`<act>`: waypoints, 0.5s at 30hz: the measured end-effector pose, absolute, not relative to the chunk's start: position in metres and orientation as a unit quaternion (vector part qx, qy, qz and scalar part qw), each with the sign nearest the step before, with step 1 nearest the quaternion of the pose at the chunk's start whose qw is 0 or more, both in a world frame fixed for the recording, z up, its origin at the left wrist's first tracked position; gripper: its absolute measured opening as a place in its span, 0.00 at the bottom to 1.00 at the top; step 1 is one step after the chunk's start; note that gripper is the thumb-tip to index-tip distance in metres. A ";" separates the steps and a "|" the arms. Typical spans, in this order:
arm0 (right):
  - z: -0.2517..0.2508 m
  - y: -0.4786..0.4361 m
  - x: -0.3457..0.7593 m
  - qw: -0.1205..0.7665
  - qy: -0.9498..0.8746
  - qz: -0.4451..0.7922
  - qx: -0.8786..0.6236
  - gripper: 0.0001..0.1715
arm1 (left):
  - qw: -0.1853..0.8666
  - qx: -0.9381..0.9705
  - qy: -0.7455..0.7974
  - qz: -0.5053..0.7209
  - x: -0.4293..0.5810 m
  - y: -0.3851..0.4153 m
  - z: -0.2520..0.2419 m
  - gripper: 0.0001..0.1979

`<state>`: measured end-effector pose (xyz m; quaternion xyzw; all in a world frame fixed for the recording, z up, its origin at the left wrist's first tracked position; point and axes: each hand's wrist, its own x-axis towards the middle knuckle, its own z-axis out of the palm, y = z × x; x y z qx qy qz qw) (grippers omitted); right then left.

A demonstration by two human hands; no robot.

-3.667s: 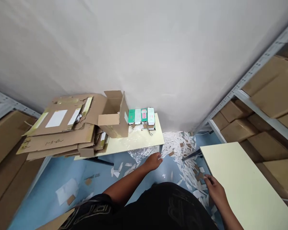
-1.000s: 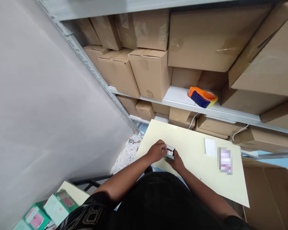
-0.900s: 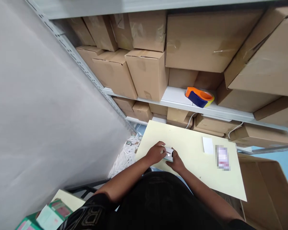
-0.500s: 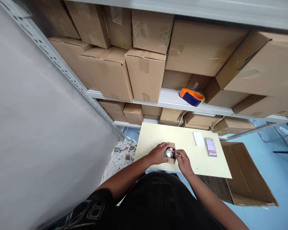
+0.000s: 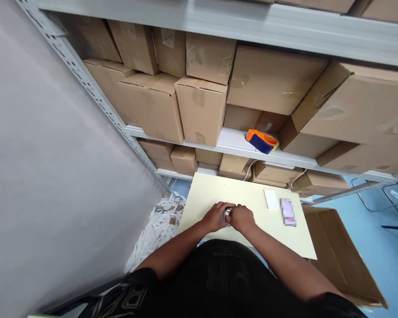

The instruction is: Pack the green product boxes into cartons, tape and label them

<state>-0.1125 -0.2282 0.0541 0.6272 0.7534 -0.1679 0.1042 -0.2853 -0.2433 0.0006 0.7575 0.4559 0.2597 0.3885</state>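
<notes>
A small, shiny round metal piece (image 5: 228,212) shows between my two hands, over the near part of the pale yellow tabletop (image 5: 205,192). Something greenish lines its left side. My left hand (image 5: 215,217) is closed around that side, with the fingers curled over the far edge. From the right, my right hand (image 5: 243,217) is wrapped against the same piece, its knuckles up and covering much of it. The exact kind of the metal piece is too small to tell, and its underside is hidden.
Right of my hands lie a white card (image 5: 271,199) and a blurred-out flat item (image 5: 288,212). Beyond the table, a metal shelf holds cardboard boxes (image 5: 200,110) and an orange-and-blue object (image 5: 262,140). An open carton (image 5: 338,251) stands right; paper shreds (image 5: 152,236) cover the floor left.
My right hand has moved left and closed over the metal piece, covering more of it. The tan cardboard around the piece no longer shows. The view has shifted slightly.
</notes>
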 end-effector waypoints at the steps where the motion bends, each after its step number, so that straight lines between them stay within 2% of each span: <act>1: 0.052 -0.229 -0.113 0.100 0.753 -0.164 0.630 0.25 | 0.384 0.757 0.458 0.266 -0.282 -0.245 0.002 0.42; 8: 0.049 -0.222 -0.113 0.124 0.757 -0.181 0.615 0.30 | 0.379 0.743 0.490 0.254 -0.271 -0.254 -0.008 0.50; 11: 0.048 -0.220 -0.118 0.109 0.760 -0.176 0.616 0.27 | 0.367 0.734 0.519 0.240 -0.272 -0.253 -0.014 0.49; 15: 0.052 -0.229 -0.121 0.035 0.771 -0.130 0.623 0.21 | 0.359 0.741 0.517 0.235 -0.276 -0.248 -0.013 0.43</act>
